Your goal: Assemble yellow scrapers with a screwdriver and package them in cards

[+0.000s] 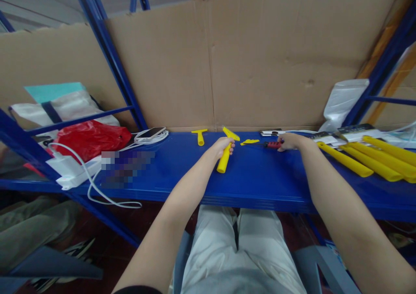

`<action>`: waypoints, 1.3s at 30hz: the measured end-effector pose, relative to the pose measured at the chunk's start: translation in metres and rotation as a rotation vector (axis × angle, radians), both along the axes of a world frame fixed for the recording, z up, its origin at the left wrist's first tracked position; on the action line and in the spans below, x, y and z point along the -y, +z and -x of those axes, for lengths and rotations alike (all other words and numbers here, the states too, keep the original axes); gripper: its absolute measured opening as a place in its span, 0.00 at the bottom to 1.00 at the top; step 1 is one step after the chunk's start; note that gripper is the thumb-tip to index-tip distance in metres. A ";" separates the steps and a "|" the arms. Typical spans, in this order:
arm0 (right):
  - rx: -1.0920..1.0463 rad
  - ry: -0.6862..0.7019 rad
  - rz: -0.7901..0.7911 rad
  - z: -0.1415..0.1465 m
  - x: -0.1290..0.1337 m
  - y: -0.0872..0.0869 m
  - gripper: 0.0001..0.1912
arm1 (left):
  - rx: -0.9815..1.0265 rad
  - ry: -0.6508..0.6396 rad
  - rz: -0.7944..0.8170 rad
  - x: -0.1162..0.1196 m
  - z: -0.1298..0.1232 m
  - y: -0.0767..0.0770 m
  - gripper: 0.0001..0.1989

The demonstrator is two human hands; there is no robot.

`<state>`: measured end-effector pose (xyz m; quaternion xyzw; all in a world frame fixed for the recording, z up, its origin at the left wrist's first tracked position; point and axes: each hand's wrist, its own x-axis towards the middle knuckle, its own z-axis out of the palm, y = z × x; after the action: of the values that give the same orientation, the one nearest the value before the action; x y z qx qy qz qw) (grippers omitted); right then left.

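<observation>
My left hand point(225, 145) is wrapped round a yellow T-shaped plastic handle point(223, 161), its crosspiece up and its thick round end tilted down toward me. To the right, my right hand point(287, 142) grips a screwdriver point(272, 145) with a red and black handle, low over the blue shelf point(247, 185). Its thin shaft points left toward a small heap of yellow plastic point(249, 142), too small to make out in detail. Another yellow T-shaped handle point(200, 138) stands farther back on the left, apart from both hands.
Several long yellow handles point(373, 159) lie at the right with flat packages. A cardboard sheet point(260, 68) closes the back. At the left are a phone point(152, 132), a red bag point(92, 138), a white power strip point(78, 177) and cables. A person's leg point(35, 229) shows lower left.
</observation>
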<state>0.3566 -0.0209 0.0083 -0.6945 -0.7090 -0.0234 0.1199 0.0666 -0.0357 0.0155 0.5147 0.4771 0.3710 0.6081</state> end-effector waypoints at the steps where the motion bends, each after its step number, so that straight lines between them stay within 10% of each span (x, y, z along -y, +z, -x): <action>1: -0.001 -0.017 0.046 0.006 0.004 0.005 0.13 | -0.003 0.000 0.005 0.000 0.000 0.000 0.07; 17: -0.663 0.030 -0.591 0.047 0.018 0.020 0.21 | -0.049 0.022 0.048 -0.003 0.003 -0.001 0.10; 39: -0.838 0.052 -0.511 0.058 0.022 0.028 0.15 | 0.045 0.062 0.123 -0.015 0.011 -0.004 0.07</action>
<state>0.2986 -0.0431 0.0363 -0.5748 -0.5885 0.0879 0.5617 0.0553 -0.0204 0.0115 0.4528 0.5009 0.3712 0.6374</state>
